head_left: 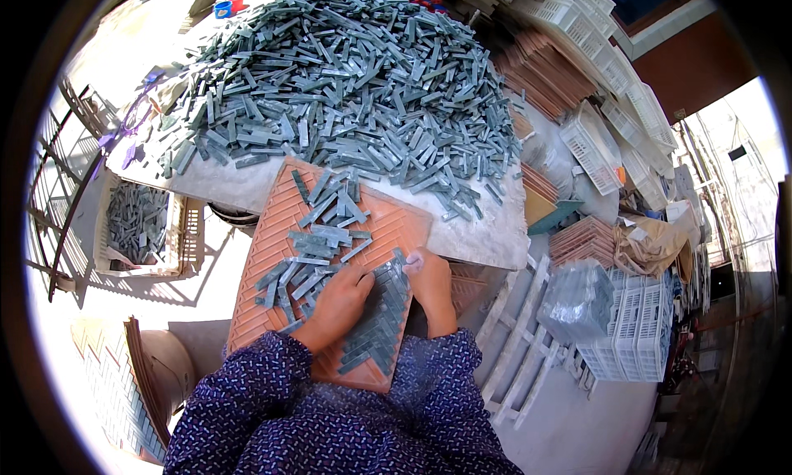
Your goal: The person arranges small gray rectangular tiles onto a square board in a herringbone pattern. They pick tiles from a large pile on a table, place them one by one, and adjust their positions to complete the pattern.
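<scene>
Work in hand appears to be the setting of strips into the ridged tray (245,320). The tray lies at a slant in the centre of the frame, its upper end over the table (485,242). Left hand (340,300): fingers curled close together between the loose strips (315,244) and the laid strips (375,320); from where I stand I cannot tell whether they grip one. Right hand (431,284): finger and thumb drawn together at the tray's right edge, by the top of the laid strips; whether a strip is between them cannot be told.

Recommended practice: seat each strip flat in its slot, end snug against its neighbour, and press lightly so that laid pieces do not shift. Loose strips are best kept left, off unfilled slots.

Condition: strips are slim, straight-edged, grey-green, some darker, some with a pale sheen. Laid strips form a close zigzag at the tray's lower right; bare orange ridges show at left and upper right. The heap (346,83) fills the upper centre, tumbled.
</scene>
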The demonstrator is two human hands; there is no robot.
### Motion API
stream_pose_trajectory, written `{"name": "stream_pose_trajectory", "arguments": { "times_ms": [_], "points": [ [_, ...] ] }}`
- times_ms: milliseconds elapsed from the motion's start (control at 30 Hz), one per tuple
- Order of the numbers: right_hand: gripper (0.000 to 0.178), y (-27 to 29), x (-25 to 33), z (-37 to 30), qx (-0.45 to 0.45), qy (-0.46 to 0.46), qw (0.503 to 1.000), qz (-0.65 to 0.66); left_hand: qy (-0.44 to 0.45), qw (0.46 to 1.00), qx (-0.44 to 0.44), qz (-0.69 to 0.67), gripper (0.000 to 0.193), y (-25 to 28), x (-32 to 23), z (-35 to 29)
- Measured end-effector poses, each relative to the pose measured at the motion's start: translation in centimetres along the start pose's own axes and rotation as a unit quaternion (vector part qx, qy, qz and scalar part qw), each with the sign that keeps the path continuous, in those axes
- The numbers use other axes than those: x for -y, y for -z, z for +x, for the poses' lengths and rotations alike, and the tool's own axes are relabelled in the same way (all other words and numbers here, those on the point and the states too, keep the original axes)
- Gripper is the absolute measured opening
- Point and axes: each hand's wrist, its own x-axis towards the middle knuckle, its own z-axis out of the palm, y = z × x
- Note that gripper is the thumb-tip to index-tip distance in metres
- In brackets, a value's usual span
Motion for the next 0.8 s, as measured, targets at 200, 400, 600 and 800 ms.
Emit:
{"name": "stream_pose_trajectory", "arguments": {
  "times_ms": [200, 400, 600, 800],
  "points": [
    [0.017, 0.2, -2.3, 1.4, 0.012, 0.055, 0.970, 0.235, -0.012, 1.000, -0.022, 0.009, 0.014, -0.3, 0.0, -0.1],
    [0.010, 0.3, -1.6, -0.2, -0.010, 0.051, 0.995, 0.084, -0.009, 1.000, -0.011, 0.000, 0.014, -0.1, 0.0, -0.1],
    [0.013, -1.0, 2.4, 0.3, -0.044, 0.194, 0.978, 0.061, -0.001, 1.000, 0.012, 0.014, 0.021, 0.1, -0.1, 0.0],
    [0.019, -3.6, 3.2, 2.7, -0.019, 0.342, 0.937, 0.075, -0.031, 0.999, -0.008, 0.018, 0.025, 1.0, -0.3, -0.4]
  ]
}}
